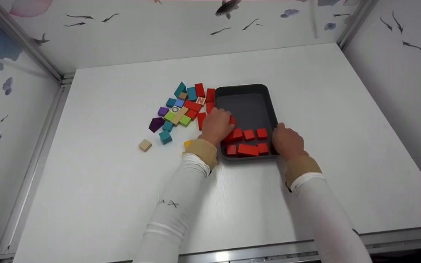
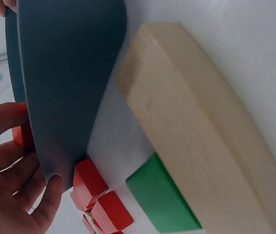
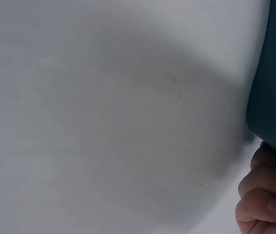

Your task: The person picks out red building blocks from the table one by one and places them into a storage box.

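Note:
A dark grey rectangular tray (image 1: 257,86) lies between my hands with several red blocks (image 1: 248,149) grouped in its near half. My left hand (image 1: 216,126) is over the tray's left rim, its fingers around a red block (image 2: 24,136) just inside the wall. At the tray's right side, my right hand (image 1: 288,140) grips the rim near the front corner; its curled fingers (image 3: 262,204) show against the tray wall in the right wrist view. More red blocks (image 1: 192,106) lie close outside the left wall.
Left of the tray is a cluster of teal, purple, green and wooden blocks (image 1: 179,115). A plain wooden cube (image 1: 145,145) sits apart from it. A yellow block (image 1: 187,144) is partly hidden by my left wrist. Panels (image 1: 181,33) wall in the white table (image 1: 97,204).

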The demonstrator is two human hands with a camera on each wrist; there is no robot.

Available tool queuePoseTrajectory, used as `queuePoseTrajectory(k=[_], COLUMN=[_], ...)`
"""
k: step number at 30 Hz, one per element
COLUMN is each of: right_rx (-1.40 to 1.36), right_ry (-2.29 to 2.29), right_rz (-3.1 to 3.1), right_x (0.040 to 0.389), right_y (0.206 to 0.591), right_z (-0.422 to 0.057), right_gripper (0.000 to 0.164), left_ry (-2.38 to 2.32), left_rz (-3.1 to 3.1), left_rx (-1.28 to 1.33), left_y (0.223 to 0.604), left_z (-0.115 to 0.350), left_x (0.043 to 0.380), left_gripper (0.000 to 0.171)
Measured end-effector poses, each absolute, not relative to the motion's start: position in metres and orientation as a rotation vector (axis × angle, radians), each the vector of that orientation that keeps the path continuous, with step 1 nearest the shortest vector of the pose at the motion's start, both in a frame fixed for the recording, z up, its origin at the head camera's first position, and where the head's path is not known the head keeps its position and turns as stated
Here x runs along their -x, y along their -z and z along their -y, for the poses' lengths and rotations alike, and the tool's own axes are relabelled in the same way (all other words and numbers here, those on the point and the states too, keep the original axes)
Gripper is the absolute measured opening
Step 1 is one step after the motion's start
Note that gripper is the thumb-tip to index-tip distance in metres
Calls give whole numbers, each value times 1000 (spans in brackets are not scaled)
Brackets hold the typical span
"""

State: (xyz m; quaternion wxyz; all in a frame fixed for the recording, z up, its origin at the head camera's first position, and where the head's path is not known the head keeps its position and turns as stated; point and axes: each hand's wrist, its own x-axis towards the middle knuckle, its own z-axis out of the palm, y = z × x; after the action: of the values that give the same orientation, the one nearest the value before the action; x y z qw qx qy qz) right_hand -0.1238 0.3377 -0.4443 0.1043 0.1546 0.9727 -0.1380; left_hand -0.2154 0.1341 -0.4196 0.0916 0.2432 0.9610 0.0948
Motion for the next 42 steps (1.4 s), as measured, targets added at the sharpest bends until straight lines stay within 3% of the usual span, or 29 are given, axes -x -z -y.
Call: queuePoseTrajectory(k=[20, 42], right_rx=[-509, -499], right_ry=[459, 455], right_rz=[-2861, -2895], right_x=[126, 122], right_y=[440, 446], right_z=[-332, -336], right_gripper=[37, 34], left_ry=[-82, -275], left_rz=[-2915, -2985], left_rx=[-672, -660], left_y=[430, 433], left_z=[-139, -132], left_x=[215, 216], left_gripper=[44, 68])
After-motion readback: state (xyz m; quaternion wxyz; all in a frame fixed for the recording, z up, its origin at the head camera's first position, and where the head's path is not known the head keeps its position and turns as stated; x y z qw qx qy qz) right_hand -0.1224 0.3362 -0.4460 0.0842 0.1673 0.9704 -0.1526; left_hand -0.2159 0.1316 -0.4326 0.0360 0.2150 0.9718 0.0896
